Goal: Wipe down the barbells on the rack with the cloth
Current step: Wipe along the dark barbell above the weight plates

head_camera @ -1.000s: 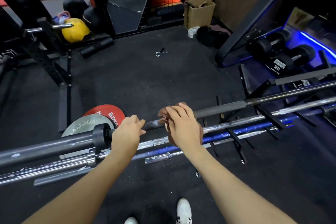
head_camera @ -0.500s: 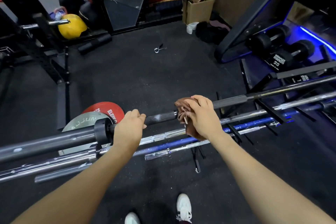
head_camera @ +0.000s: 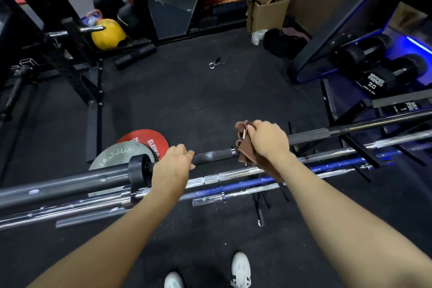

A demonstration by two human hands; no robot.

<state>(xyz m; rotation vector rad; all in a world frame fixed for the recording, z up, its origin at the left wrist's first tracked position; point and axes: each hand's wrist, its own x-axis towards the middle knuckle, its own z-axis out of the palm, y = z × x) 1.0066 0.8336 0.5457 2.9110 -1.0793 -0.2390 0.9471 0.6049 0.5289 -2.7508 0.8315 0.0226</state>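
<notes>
Brown cloth [head_camera: 247,147] is wrapped over the shaft of the topmost barbell [head_camera: 215,155] and is clutched there by the right hand [head_camera: 268,140], whose fingers are curled round cloth and bar together; a bunched fold stands up past the knuckles and a loose end hangs below the bar. Dark and matt, this barbell is laid nearly level across the view, its long axis running from the lower left to the upper right, with the right end rising slightly toward the dumbbell stand. Its thick grey sleeve [head_camera: 58,183] points to the left edge, and a black collar [head_camera: 138,170] is seen where sleeve meets shaft. Just right of that collar the shaft is gripped overhand by the left hand [head_camera: 173,163], fingers closed round it. A bare stretch of shaft, marked with pale chalky smears, is left between the two hands.

Below and just beside this bar, a chrome barbell [head_camera: 233,174] and a blue barbell [head_camera: 245,182] are laid along the same axis on the black rack [head_camera: 357,149], whose arms are seen at the right. Behind the left hand, a red plate [head_camera: 145,139] and a grey plate [head_camera: 117,156] are stacked on the black rubber floor [head_camera: 198,100]. A spring clip [head_camera: 215,63] is lying farther off on the floor, a yellow ball [head_camera: 107,34] is kept at the upper left, and black dumbbells [head_camera: 383,70] are stored at the right under blue light. White shoes [head_camera: 240,269] are seen at the bottom edge.
</notes>
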